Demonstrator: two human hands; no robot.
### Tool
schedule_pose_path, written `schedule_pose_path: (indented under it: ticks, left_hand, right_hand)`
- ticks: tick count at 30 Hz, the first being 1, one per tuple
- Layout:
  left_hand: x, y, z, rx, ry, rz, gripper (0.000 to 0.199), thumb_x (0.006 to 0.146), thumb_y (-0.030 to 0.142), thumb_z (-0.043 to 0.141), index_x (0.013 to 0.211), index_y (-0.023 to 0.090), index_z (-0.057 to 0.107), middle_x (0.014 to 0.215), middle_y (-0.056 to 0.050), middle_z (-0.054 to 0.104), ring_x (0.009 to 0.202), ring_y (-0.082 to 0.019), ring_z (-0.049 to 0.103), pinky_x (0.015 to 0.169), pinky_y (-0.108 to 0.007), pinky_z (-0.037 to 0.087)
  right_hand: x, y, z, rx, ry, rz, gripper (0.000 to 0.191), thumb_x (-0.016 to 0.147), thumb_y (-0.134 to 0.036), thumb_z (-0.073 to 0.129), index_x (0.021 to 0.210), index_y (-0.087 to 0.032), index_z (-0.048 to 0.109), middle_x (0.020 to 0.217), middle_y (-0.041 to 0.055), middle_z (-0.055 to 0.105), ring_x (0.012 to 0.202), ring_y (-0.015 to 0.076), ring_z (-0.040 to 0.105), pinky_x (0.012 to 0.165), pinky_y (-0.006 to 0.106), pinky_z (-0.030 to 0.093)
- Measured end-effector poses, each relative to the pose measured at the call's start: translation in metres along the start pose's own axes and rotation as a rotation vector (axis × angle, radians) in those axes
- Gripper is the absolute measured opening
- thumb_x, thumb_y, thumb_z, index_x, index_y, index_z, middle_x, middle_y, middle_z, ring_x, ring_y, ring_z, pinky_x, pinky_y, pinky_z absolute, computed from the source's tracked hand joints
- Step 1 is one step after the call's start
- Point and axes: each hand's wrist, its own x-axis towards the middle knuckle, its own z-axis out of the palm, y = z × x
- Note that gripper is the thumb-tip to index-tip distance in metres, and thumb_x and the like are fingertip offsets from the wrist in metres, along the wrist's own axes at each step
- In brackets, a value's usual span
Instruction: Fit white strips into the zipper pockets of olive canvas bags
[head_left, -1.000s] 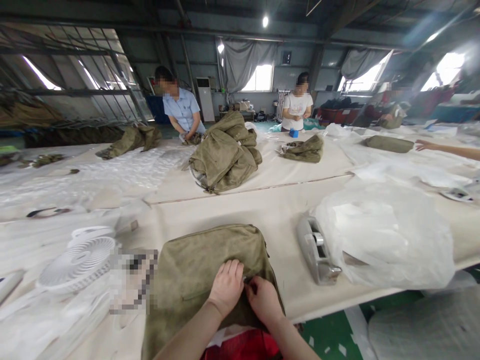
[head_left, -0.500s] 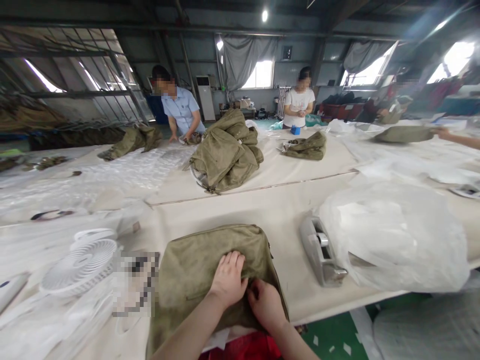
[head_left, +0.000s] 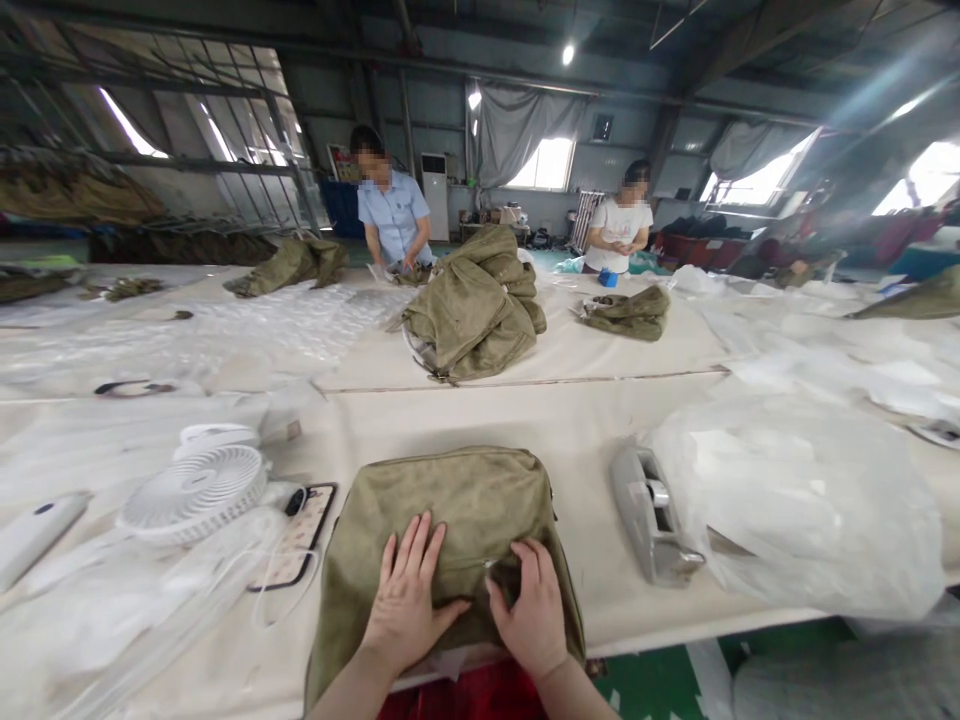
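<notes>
An olive-green fabric bag [head_left: 450, 490] lies flat on the table in front of me, its near end close to my body. My left hand [head_left: 409, 590] rests on it with fingers spread and palm down. On the right part of the bag is my right hand [head_left: 529, 610], its fingers bent and its thumb apart from them. A small shiny piece, perhaps a zipper pull [head_left: 489, 566], shows by the right thumb, at the end of a seam line running across the bag. The right hand does not visibly grip it.
To the right stand a grey tape dispenser [head_left: 656, 515] and a clear plastic bag [head_left: 810, 500]. A white fan [head_left: 199, 495] and a phone [head_left: 300, 540] with a cable lie left. Ahead are a pile of olive bags [head_left: 472, 310] and two people [head_left: 394, 215] across the table.
My left hand has slid left and spread out on the bag. My right hand, earlier pinching near the bag's middle, has loosened its fingers. The view has turned slightly left.
</notes>
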Motion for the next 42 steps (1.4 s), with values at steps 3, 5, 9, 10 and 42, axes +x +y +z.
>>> schedule_pose_path:
  ticks: [3,5,9,10,42]
  left_hand:
    - [-0.014,-0.007,0.001,0.021,0.002,-0.027,0.087,0.070,0.053,0.063,0.144,0.021,0.029,0.153,-0.012,0.022,0.138,-0.032,0.024,0.112,-0.054,0.017]
    - [-0.015,-0.006,0.000,0.015,-0.003,-0.031,0.088,0.069,0.052,0.064,0.144,0.021,0.029,0.154,-0.012,0.022,0.138,-0.032,0.024,0.112,-0.053,0.018]
    - [-0.014,-0.005,0.000,-0.004,0.008,-0.034,0.086,0.071,0.052,0.064,0.144,0.022,0.029,0.153,-0.012,0.022,0.138,-0.032,0.024,0.112,-0.053,0.018]
    - [-0.014,-0.005,0.000,-0.006,0.012,-0.033,0.085,0.071,0.053,0.063,0.144,0.022,0.029,0.153,-0.012,0.022,0.138,-0.032,0.025,0.112,-0.052,0.018]
    - [-0.015,-0.006,0.000,-0.014,0.009,-0.040,0.076,0.076,0.050,0.059,0.142,0.022,0.034,0.153,-0.011,0.025,0.138,-0.031,0.026,0.113,-0.050,0.018]
  right_hand:
    - [0.007,-0.004,0.006,-0.017,0.000,0.021,0.041,0.083,-0.040,0.056,0.115,-0.017,0.047,0.113,0.0165,0.053,0.109,0.0290,0.051,0.091,0.045,0.047]
    - [0.010,-0.004,0.009,-0.029,-0.012,0.029,0.037,0.084,-0.039,0.055,0.112,-0.017,0.047,0.111,0.0162,0.052,0.107,0.0289,0.051,0.091,0.046,0.047]
    - [0.012,-0.005,0.012,-0.084,0.001,-0.002,0.037,0.082,-0.038,0.056,0.110,-0.016,0.048,0.110,0.0162,0.051,0.107,0.0291,0.050,0.091,0.045,0.046]
    - [0.013,-0.006,0.013,-0.104,0.008,-0.019,0.038,0.081,-0.037,0.057,0.111,-0.015,0.048,0.111,0.0166,0.051,0.108,0.0294,0.049,0.091,0.045,0.045]
    - [0.029,-0.008,0.010,-0.160,-0.045,-0.077,0.051,0.069,-0.021,0.056,0.119,-0.013,0.047,0.122,0.0173,0.049,0.115,0.0308,0.043,0.097,0.048,0.037]
